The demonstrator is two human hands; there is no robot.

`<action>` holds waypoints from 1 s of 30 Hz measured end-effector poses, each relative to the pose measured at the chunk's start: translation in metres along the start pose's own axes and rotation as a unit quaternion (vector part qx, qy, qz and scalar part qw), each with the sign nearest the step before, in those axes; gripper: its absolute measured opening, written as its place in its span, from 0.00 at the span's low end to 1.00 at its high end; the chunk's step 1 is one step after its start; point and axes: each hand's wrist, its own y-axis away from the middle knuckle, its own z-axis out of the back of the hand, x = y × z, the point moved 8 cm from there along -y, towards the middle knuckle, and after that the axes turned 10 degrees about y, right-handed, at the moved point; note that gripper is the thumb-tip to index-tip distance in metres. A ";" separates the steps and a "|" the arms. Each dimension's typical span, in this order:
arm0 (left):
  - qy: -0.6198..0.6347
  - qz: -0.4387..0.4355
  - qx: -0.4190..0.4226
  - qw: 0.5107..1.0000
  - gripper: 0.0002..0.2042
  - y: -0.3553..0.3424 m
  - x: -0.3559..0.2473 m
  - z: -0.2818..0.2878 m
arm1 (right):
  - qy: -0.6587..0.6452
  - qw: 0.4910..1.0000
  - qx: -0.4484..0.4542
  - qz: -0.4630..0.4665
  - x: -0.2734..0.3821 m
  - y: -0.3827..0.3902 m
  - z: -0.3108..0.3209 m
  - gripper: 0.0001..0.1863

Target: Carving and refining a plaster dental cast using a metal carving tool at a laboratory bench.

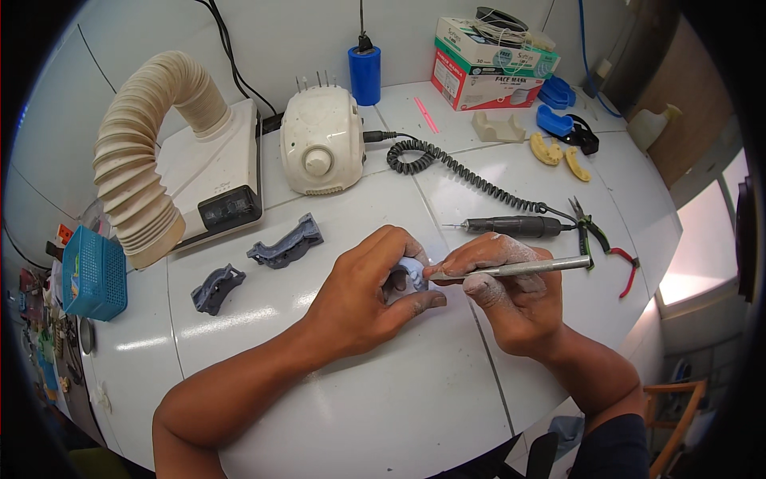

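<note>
Near the middle of the white table, my left hand is closed around a small pale blue dental piece, with the thumb and fingers curled about it. Much of the piece is hidden by the fingers. A slim silver metal hand tool lies in a pen-like grip in my right hand, whose fingers are dusted white. The tool's working end points at the blue piece; its tip is too hidden to make out. Two dark grey dental models rest to the left of my left hand.
Behind my hands lie a black rotary handpiece with a coiled cord, and pliers. Its white control unit stands farther back. A ribbed suction hose and a blue basket are at left. Boxes and yellow casts sit back right.
</note>
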 end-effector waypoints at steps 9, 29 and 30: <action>-0.014 0.005 0.011 1.000 0.21 0.000 0.002 -0.001 | 0.042 0.999 0.018 -0.002 0.002 -0.001 -0.001 0.08; -0.010 0.005 0.013 1.000 0.21 0.001 0.001 -0.001 | 0.020 1.000 0.014 -0.012 -0.001 0.000 -0.001 0.09; -0.011 0.003 0.013 1.000 0.21 0.001 0.001 -0.001 | 0.035 0.999 0.018 -0.010 0.000 -0.001 -0.001 0.09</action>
